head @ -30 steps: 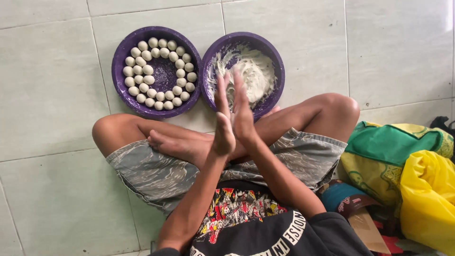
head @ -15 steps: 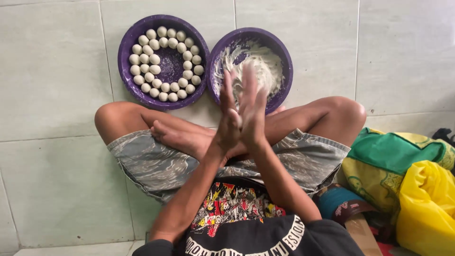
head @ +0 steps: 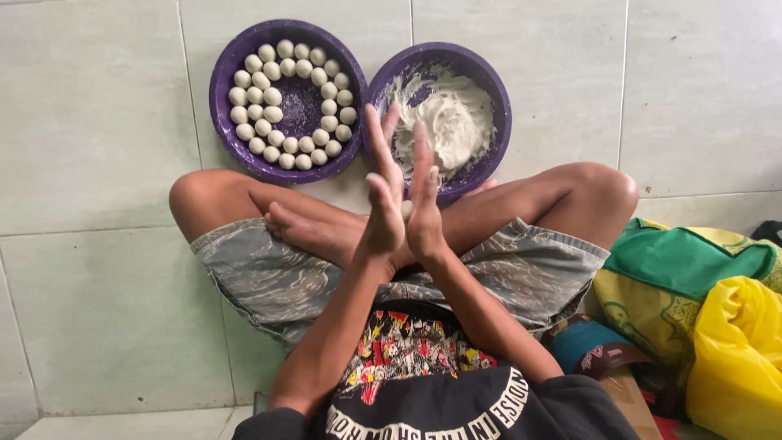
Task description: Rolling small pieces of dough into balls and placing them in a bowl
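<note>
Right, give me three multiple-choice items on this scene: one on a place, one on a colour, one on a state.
1. Where does the bowl of rolled balls lie?
A. Left of the dough bowl in the picture
B. Right of it
C. On the person's lap

2. What colour are both bowls?
A. Yellow
B. Purple
C. White

3. How do the left hand and right hand stand?
A. Flat on the tiled floor
B. Each inside a bowl
C. Pressed palm to palm, fingers up

Answers:
1 A: the balls sit in the bowl nearer the picture's left edge, rims almost meeting.
2 B: both rims are purple.
3 C: the palms meet above the crossed legs; what lies between them is hidden.
</note>
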